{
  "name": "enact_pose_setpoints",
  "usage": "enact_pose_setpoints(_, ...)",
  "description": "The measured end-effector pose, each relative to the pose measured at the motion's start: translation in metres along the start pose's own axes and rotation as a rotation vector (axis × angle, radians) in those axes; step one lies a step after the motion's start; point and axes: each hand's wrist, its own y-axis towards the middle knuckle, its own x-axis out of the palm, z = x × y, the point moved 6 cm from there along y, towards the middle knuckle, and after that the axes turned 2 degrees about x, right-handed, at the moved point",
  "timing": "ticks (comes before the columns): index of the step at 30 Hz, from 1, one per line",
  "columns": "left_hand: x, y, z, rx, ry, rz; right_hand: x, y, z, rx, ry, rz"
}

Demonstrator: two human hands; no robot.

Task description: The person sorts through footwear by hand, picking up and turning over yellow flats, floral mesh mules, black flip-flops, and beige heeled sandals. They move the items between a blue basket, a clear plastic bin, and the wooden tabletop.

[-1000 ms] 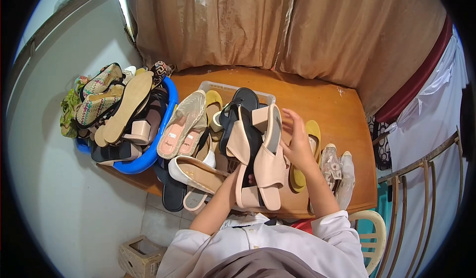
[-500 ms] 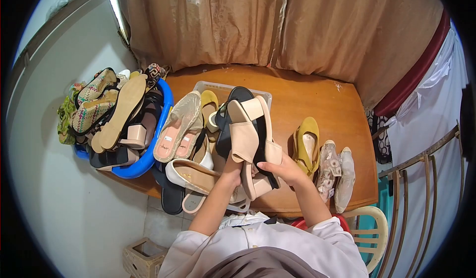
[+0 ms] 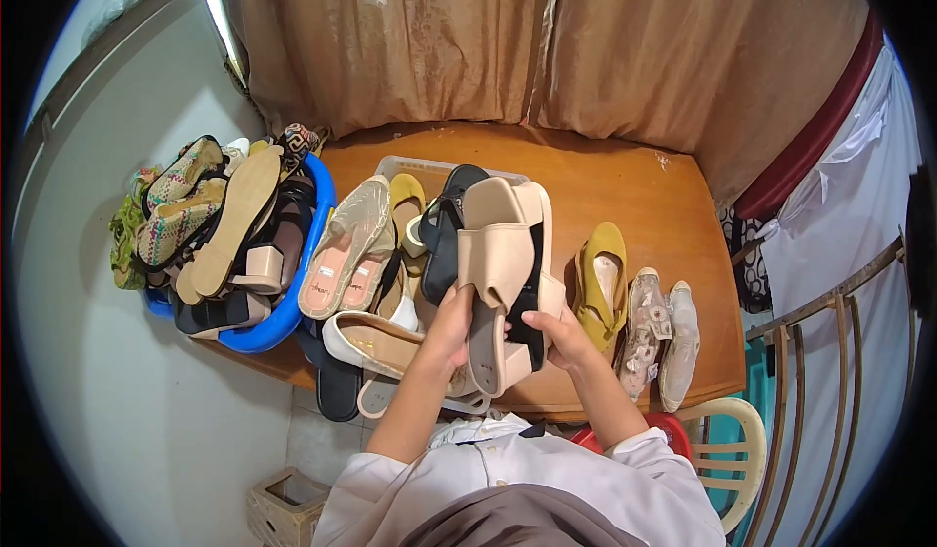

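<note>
A pair of beige heeled sandals (image 3: 500,254) is held up together over the front middle of the table. My left hand (image 3: 451,326) is closed on their left side, and my right hand (image 3: 562,338) grips the right side with the thumb on top. Behind and left of them, a translucent tray (image 3: 508,172) bears black sandals (image 3: 444,235), gold-strapped pink-soled sandals (image 3: 346,259) and white shoes (image 3: 376,340). To the right of my right hand stand mustard flats (image 3: 603,283) and a pair of lace shoes (image 3: 680,347) on the wooden table (image 3: 644,191).
A blue basket (image 3: 314,303) heaped with shoes sits at the table's left end. Brown curtains (image 3: 410,49) hang behind the table. At the right are a cream plastic chair (image 3: 747,445), a red seat (image 3: 667,434) and a metal rack (image 3: 839,332). A wooden box (image 3: 283,508) stands on the floor.
The beige sandals have turned more upright and closer together in my hands, their soles and footbeds showing differently. My left hand has moved slightly up and left. The view has shifted slightly.
</note>
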Motion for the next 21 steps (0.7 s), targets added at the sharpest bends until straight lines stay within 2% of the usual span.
enact_pose_setpoints(1, 0.003, -0.001, 0.002, -0.015, -0.017, -0.022, -0.001, 0.000, 0.002, 0.010, 0.062, -0.030)
enact_pose_setpoints(4, 0.010, -0.008, 0.008, -0.055, -0.089, -0.067, -0.007, -0.001, 0.005, 0.068, 0.183, 0.056)
enact_pose_setpoints(9, 0.006, -0.003, -0.004, -0.034, -0.157, -0.026, -0.020, -0.002, 0.016, 0.107, 0.100, 0.162)
enact_pose_setpoints(15, 0.019, -0.003, 0.003, 0.089, -0.062, -0.007, -0.024, -0.002, 0.015, 0.055, 0.241, 0.022)
enact_pose_setpoints(19, 0.028, 0.002, -0.001, 0.123, -0.037, -0.076, -0.031, 0.000, 0.026, 0.058, 0.393, 0.077)
enact_pose_setpoints(21, 0.025, 0.005, -0.006, 0.130, -0.039, -0.067, -0.035, 0.000, 0.029, 0.073, 0.430, 0.011)
